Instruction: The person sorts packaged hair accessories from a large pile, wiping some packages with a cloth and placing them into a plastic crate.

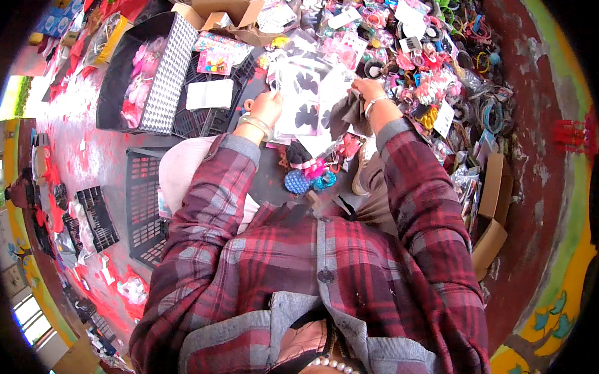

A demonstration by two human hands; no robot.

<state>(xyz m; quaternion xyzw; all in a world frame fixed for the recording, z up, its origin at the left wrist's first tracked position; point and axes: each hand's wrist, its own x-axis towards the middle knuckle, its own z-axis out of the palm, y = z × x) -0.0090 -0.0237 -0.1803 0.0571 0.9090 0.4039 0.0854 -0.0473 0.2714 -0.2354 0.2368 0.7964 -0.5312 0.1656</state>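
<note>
A clear plastic packet of white cards with black bows (306, 117) is spread out in front of me. My left hand (268, 107) pinches its left edge; a tan ring-shaped piece (248, 105) shows beside the fingers. My right hand (369, 90) is closed at the packet's upper right corner, though the fingertips are partly hidden. Beneath that hand hangs a dark grey-brown cloth (348, 114), and I cannot tell whether it is held. Just below the packet lie a blue dotted round hair piece (297, 181) and a bright pink one (314, 169).
Packaged hair accessories (416, 66) are heaped at the far right. Left stands a black-and-white patterned bin (168, 77) with pink items, beside a black crate (147, 208). An opened cardboard box (230, 10) sits at the back; cardboard flaps (490, 194) stand on the right.
</note>
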